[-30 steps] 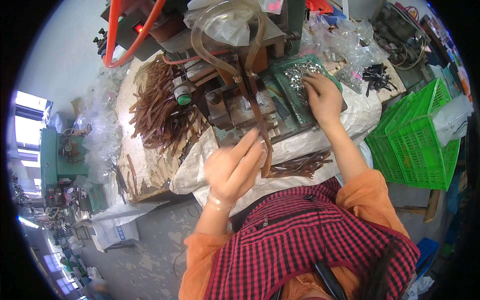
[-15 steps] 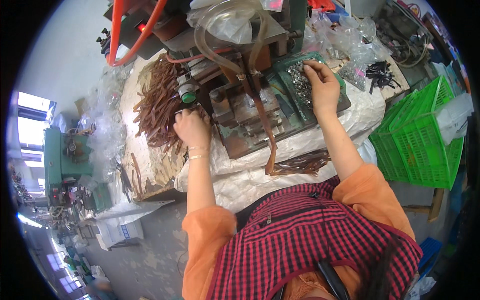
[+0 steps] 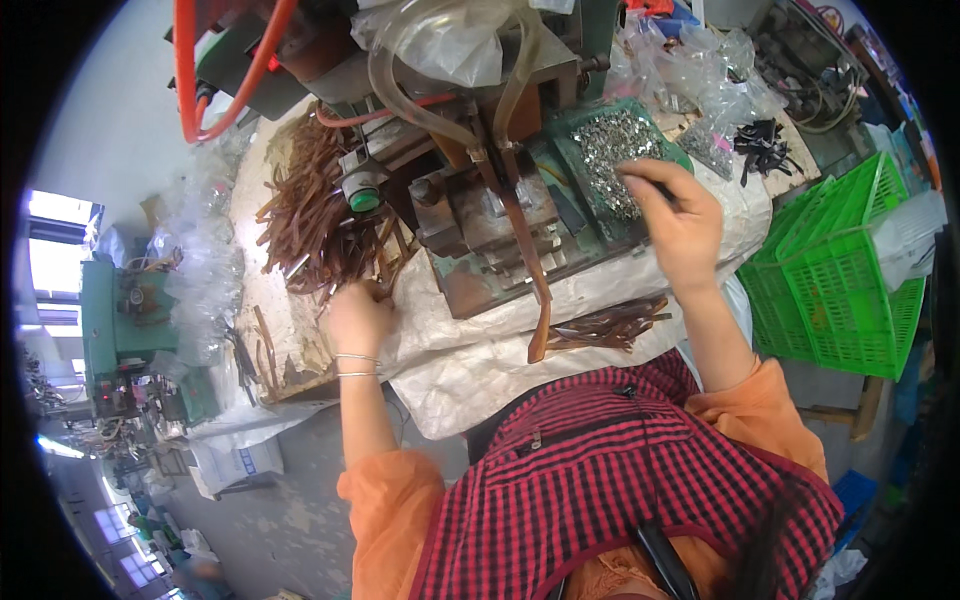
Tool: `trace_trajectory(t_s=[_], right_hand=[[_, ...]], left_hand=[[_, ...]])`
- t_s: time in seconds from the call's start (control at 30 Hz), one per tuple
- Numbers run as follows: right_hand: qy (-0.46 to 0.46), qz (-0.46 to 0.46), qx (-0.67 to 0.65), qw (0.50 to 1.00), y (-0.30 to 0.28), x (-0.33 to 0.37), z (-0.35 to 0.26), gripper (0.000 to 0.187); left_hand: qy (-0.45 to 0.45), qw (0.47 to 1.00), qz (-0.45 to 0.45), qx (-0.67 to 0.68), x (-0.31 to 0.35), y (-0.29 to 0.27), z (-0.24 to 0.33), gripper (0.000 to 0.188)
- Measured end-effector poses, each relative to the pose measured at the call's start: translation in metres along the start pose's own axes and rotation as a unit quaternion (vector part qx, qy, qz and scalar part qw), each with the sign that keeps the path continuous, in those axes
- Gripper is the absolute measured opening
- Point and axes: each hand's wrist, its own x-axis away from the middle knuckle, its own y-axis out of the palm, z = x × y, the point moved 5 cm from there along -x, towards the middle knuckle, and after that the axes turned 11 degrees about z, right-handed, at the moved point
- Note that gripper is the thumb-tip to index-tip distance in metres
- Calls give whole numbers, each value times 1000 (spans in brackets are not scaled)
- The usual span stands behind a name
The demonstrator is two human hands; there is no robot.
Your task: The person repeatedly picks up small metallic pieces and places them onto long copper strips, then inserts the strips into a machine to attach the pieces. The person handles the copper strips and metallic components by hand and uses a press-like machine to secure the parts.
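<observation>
My left hand (image 3: pixel 362 320), slightly blurred, is at the near edge of a heap of brown strips (image 3: pixel 310 220); its fingers curl inward, and what they grip, if anything, is hidden. Over the near right side of a green tray of small silvery metal pieces (image 3: pixel 610 150), my right hand (image 3: pixel 688 225) has thumb and forefinger drawn together; anything between them is too small to name. Between the hands stands a metal press with a worn block (image 3: pixel 495 235). One long brown strip (image 3: pixel 528 255) runs through it and hangs toward me.
A bundle of brown strips (image 3: pixel 610 328) lies on white sheeting (image 3: pixel 450 375) before the press. Green crates (image 3: pixel 830 270) stand at the right. Clear bags (image 3: pixel 700 70) and black strips (image 3: pixel 765 150) lie at the back right. Below the press head is a green button (image 3: pixel 364 199).
My left hand has moved toward me from beside the green button to the heap's near edge. My right hand has drawn back and right, uncovering more of the metal pieces.
</observation>
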Motion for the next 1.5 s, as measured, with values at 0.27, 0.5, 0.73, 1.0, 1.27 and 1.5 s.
trace_trajectory(t_s=[0.27,0.5,0.73,1.0,1.27,1.5], right_hand=[[14,-60,-103,993,86,1,-33,28],[160,-45,-218,962,95,15,-21,39],[149,-78,-225,960,88,21,-66,46],[-176,-52,421,888,16,-20,53,27],[-274,-74,321,904,34,-16,53,15],[-181,-2,199,963,24,-34,71,15]], left_hand=[[-48,901,211,376,3,-17,4,16],[50,689,375,618,40,-103,74,12],[357,756,400,375,61,-130,154,23],[443,726,409,329,47,-105,177,31],[440,728,404,337,47,-106,177,32],[341,777,399,348,88,-87,138,30]])
